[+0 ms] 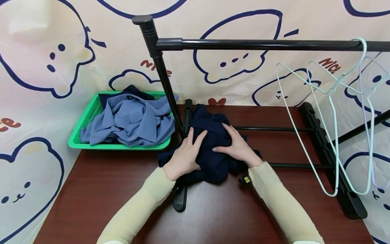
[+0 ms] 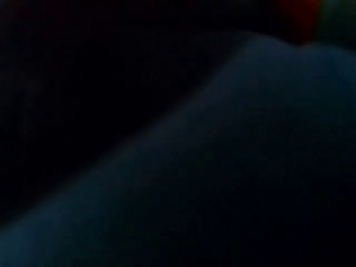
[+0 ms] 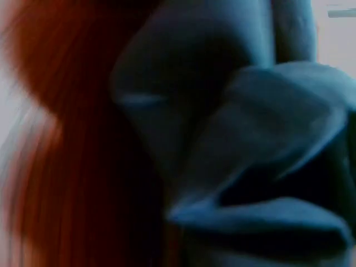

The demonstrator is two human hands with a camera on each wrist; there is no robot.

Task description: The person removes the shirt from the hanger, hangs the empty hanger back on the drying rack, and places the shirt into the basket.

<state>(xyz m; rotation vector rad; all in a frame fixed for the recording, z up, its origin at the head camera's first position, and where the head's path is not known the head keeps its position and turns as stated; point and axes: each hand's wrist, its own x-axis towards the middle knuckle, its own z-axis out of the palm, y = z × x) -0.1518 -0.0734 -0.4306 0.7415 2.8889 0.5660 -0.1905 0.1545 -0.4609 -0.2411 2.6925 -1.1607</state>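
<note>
A crumpled navy garment (image 1: 211,161) lies bunched on the brown table (image 1: 128,189), over the foot of a black rack. My left hand (image 1: 185,154) rests on its left side, fingers and thumb spread. On the right side, my right hand (image 1: 237,145) touches the cloth with thumb and fingers apart. Dark, blurred fabric (image 2: 222,183) fills most of the left wrist view. In the right wrist view, folds of the garment (image 3: 267,122) stand close to the camera, with the reddish-brown tabletop beside them.
At the left, a green basket (image 1: 122,147) holds blue clothing (image 1: 137,118) and a darker piece. The black rack's top bar (image 1: 259,44) crosses above the table. Several pale green hangers (image 1: 335,135) hang at its right end. A patterned cloth (image 1: 115,37) covers the wall.
</note>
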